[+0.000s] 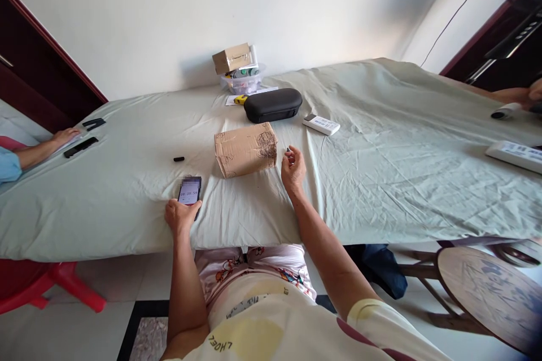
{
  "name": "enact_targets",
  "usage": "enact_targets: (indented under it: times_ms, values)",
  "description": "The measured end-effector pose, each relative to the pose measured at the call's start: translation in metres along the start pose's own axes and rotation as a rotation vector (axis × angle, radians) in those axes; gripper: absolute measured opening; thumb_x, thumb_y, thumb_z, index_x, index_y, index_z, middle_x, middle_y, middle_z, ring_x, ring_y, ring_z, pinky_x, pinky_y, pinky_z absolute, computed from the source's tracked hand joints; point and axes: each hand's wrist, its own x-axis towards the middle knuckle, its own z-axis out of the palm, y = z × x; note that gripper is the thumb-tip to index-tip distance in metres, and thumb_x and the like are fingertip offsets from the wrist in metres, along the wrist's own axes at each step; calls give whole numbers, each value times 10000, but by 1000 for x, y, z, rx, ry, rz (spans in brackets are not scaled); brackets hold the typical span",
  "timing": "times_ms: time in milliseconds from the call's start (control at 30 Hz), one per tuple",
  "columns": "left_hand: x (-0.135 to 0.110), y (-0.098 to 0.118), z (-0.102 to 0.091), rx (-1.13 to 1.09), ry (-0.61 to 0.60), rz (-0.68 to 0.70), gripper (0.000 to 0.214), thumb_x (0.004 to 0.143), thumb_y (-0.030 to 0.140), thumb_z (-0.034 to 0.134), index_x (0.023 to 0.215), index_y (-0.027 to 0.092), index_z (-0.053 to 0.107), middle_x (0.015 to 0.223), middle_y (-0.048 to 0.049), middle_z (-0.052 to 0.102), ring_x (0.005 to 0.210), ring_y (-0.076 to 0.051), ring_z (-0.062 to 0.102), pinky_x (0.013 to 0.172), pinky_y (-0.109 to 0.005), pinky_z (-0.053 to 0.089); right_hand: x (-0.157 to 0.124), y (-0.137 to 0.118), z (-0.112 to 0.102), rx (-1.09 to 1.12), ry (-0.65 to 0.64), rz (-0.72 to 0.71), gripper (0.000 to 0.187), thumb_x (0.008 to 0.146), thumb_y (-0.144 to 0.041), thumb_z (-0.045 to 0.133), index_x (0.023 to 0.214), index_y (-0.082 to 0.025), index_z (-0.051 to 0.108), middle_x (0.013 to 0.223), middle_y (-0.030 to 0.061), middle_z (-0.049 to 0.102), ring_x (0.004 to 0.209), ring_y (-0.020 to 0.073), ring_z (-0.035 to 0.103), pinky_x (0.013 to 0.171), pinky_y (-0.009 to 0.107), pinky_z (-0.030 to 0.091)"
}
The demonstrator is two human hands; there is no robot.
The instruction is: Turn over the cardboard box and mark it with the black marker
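My left hand (183, 215) is closed around the lower end of a smartphone (188, 192), whose lit screen shows a running-time display. Just above the phone lies a small black pen cap (178, 159). My right hand (293, 168) is beside the right end of a cardboard box (243, 151), apart from it. Its fingers are curled around a black marker pen (288, 150), of which only a short dark end shows. Black scribbles cover the box's right end, and fainter drawn marks are on its left part.
Behind the box lie a black zip case (273, 105), a white packet (322, 123) and a yellow item (240, 99). A plastic tub (243, 84) carries a smaller box (231, 58). Another person's hand (65, 136) rests at left near a black phone (81, 148); another person's arm shows at right.
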Motion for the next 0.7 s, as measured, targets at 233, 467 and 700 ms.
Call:
enact_targets:
  times_ms: [233,467,700]
  values:
    - [-3,8,-11,-367,14,-134,633,740,525,832,1189,197,531,1193,-166,713,1159,-347,730,997,-471,588,-2,-14,-5,126,41,5,359,925,-328,527,1252,-210,614,916,33,710,722,146,639,701,296,531]
    - [-30,45,-1,-867,116,90,570,783,375,802,1178,242,413,1094,-64,695,936,-206,754,827,-357,627,-18,-29,-8,233,-195,-81,390,1007,-549,482,1020,-215,683,738,5,641,646,149,606,646,294,490]
    - [-71,85,15,-936,43,169,831,713,383,877,1365,243,382,1199,-89,687,972,-224,746,901,-393,619,-44,-43,0,381,-1092,-75,554,916,-688,657,1090,-164,710,712,-10,641,602,114,530,586,244,419]
